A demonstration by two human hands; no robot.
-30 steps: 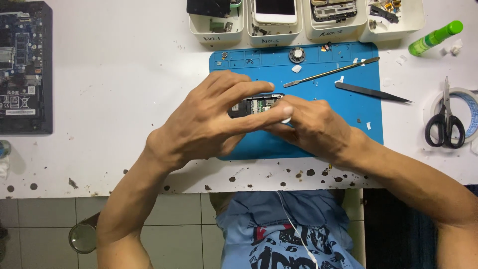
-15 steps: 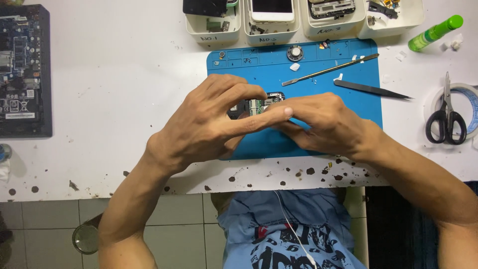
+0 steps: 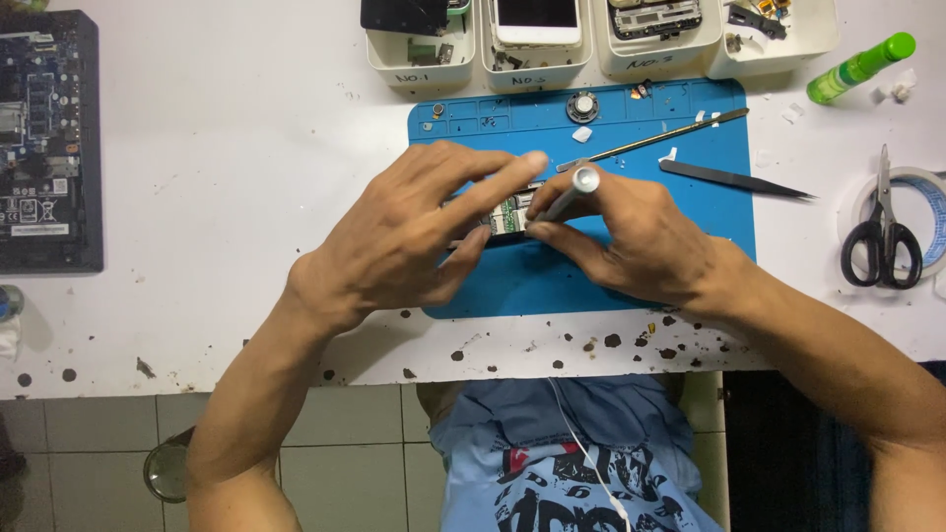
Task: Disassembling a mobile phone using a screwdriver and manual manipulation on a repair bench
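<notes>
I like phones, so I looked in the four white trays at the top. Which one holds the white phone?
The second tray from the left. A white phone with a dark screen lies in it; the other three hold dark parts and small bits.

We've open surface [image 3: 227, 148] left of the mat [image 3: 709, 212]; trays [image 3: 537, 59] behind, tweezers [image 3: 734, 179] and scissors [image 3: 880, 241] block right.

A small opened electronic device with a green circuit board [image 3: 509, 213] lies flat on the blue rectangular work mat [image 3: 631, 266], near its middle, mostly hidden under fingers. A slim silver metal screwdriver with a round cap [image 3: 572, 193] stands tilted over it, tip down at the board's right edge.
</notes>
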